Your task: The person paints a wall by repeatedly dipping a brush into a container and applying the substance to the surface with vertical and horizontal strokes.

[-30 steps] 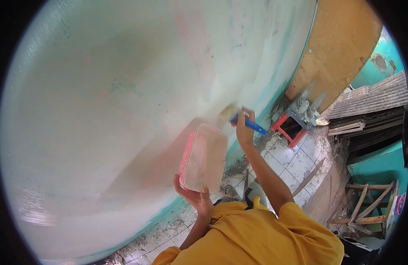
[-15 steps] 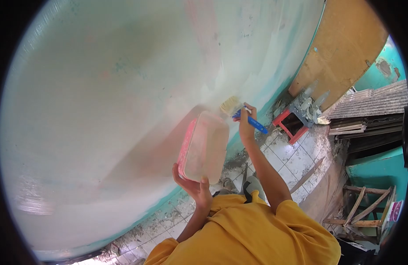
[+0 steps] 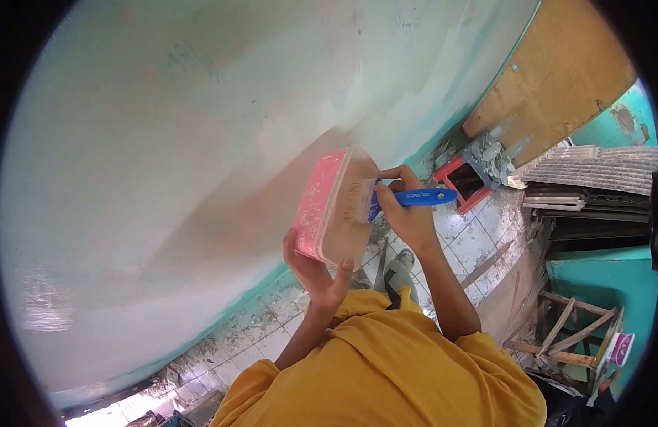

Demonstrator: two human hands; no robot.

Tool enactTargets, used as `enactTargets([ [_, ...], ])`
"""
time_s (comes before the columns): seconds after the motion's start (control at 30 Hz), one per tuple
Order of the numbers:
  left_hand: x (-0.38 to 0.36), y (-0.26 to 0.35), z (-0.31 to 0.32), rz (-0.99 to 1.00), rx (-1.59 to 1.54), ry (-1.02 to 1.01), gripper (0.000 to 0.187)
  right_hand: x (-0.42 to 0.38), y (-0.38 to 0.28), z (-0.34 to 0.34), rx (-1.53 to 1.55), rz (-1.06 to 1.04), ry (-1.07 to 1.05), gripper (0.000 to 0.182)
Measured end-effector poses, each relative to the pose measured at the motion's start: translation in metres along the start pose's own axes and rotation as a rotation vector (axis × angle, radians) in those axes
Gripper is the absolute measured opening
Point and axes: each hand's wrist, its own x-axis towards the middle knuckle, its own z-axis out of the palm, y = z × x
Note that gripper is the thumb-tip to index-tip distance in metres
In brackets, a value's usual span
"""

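In my left hand is a pink plastic tub, gripped at its lower end with the thumb over the rim. The tub is tilted, its open side turned to the right, and pale smears mark its outside. My right hand is closed round a blue-handled paintbrush. The bristles reach into the tub's opening and look pale and wet. Behind both hands rises a whitish wall with patchy pink and teal showing through, and the tub's shadow falls on it.
A red and grey stool with plastic bottles on top stands by the wall's far end, near a brown board. Corrugated sheets are stacked at right, above a wooden frame. Debris litters the white floor tiles.
The brush has moved from beside the wall into the tub, its handle now pointing right. My left hand has turned the tub so more of its pink side shows.
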Motion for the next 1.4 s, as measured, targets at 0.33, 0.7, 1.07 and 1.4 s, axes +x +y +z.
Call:
enactTargets([
  [0.33,-0.002,0.001,0.001,-0.007,-0.009,0.013,0.102,-0.011,0.013,-0.013,0.058,0.018,0.070,0.016],
  [0.7,-0.010,-0.004,-0.005,-0.016,0.038,0.085,0.104,-0.007,0.034,-0.048,0.222,0.176,0.171,0.019],
  [1.07,-0.012,0.007,-0.008,-0.074,0.117,0.177,0.106,0.097,0.033,0.023,0.569,-0.213,0.363,0.043],
  [1.4,-0.018,0.006,-0.021,-0.130,0.035,0.152,0.101,0.088,0.097,0.039,0.408,-0.033,0.398,0.032],
])
